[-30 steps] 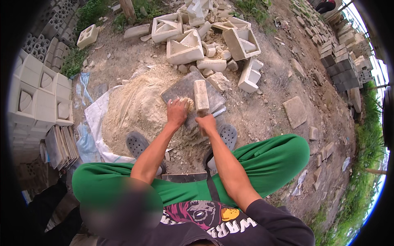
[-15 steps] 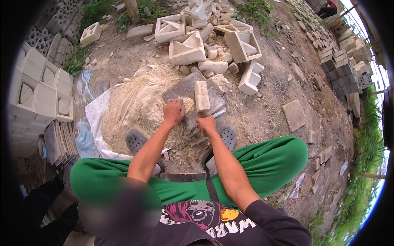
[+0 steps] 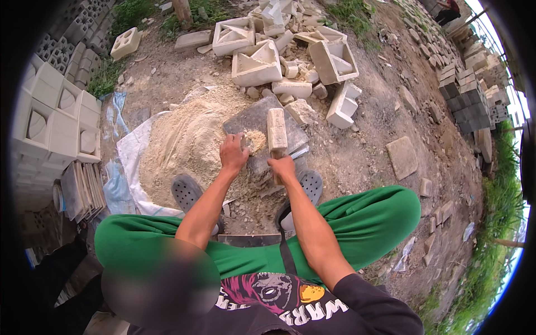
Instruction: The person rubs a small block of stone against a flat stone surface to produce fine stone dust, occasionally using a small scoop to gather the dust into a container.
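Observation:
My right hand (image 3: 282,167) grips the handle of a mallet with a long block-shaped, dust-coated head (image 3: 276,129). The mallet head lies over a dark flat slab (image 3: 243,120) on the ground between my feet. My left hand (image 3: 233,153) is at the slab's near left edge, its fingers bent and thumb close to them. Whatever is between those fingers is too small to make out. Beside them a little heap of beige crumbs (image 3: 257,140) lies on the slab, left of the mallet.
A mound of beige crushed material (image 3: 178,151) covers a white sheet (image 3: 133,142) on the left. Broken hollow blocks (image 3: 257,64) are heaped beyond the slab. Stacked pale blocks (image 3: 61,117) stand at far left, grey blocks (image 3: 466,97) at right. My grey clogs (image 3: 186,190) flank the work.
My left hand has shifted slightly left, and its fingers have loosened and stretched forward from a tighter fist. My right hand and the mallet stay almost in place over the slab.

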